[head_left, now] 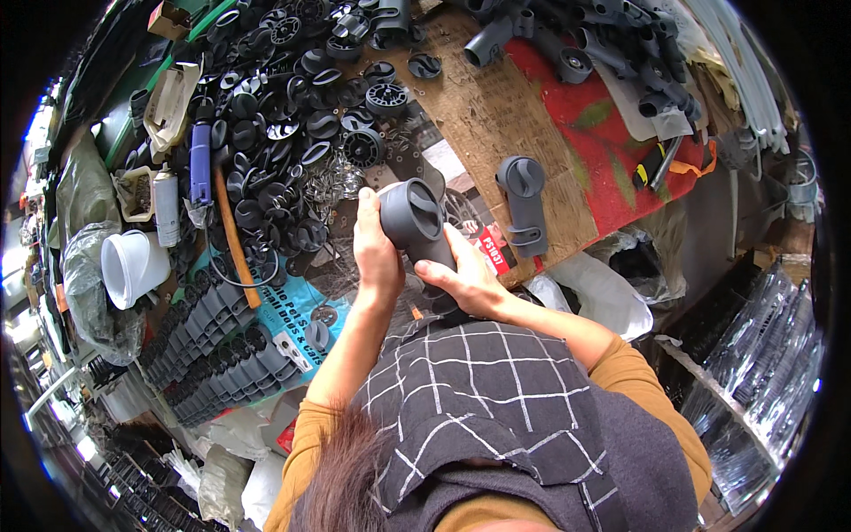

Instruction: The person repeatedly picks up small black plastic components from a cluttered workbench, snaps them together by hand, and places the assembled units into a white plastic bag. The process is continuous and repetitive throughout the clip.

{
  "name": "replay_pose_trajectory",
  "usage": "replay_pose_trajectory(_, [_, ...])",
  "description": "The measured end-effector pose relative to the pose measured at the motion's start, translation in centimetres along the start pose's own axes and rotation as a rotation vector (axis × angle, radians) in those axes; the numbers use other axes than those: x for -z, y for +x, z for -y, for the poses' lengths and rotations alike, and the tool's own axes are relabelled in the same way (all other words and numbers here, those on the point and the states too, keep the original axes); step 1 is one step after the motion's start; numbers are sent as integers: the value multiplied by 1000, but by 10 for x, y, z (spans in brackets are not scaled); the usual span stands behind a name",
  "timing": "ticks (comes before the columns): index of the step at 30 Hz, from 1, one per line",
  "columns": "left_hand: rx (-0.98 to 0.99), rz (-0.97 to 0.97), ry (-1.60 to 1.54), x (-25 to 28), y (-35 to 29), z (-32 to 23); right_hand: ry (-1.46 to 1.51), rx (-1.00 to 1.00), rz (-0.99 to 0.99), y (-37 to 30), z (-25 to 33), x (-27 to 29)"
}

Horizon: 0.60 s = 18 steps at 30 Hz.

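Note:
Both my hands are closed around a dark grey plastic housing held close in front of me. It has a round head with a ridged knob on its face and a tubular body below. My left hand presses the left side of the round head. Around the lower body wraps my right hand, thumb across the front. The far end of the housing is hidden near my apron. To the right, a similar grey piece with a round knob and a clip-shaped end lies on brown cardboard.
A heap of black knobs and discs covers the far left, beside loose metal springs. A wooden-handled hammer, a spray can and a white bucket are at left. Grey housings pile up far right, near a cutter.

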<state>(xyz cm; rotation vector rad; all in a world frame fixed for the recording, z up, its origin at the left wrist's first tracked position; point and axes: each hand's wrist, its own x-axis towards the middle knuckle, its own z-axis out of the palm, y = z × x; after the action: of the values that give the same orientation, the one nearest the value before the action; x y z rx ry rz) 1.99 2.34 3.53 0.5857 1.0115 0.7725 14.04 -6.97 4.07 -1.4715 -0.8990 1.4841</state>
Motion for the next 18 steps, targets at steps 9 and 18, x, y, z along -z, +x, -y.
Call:
replay_pose_trajectory(9, [-260, -22, 156, -3, -1, 22, -18, -116, -112, -12, 10, -3])
replay_pose_trajectory(18, [-234, 103, 84, -12, -8, 34, -586, 579, -417, 14, 1, 25])
